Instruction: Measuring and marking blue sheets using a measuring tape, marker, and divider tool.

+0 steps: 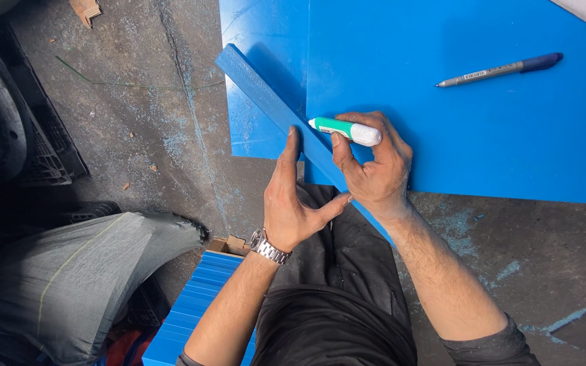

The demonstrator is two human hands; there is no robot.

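Head view: I am looking down at a dusty floor [171, 135] with blue sheets [469, 129] lying across its far right part.
Left hand [291, 203]: fingers stretched flat, pressing against the blue strip [266, 102], gripping nothing.
Right hand [373, 166]: fingers curling tight around a green-and-white marker [344, 129].
Blue strip: lying diagonally over the sheets' near-left corner.
Grey pen [503, 69]: resting loose on the sheet, well apart.
Stacked blue strips [194, 305]: sitting by my left forearm.
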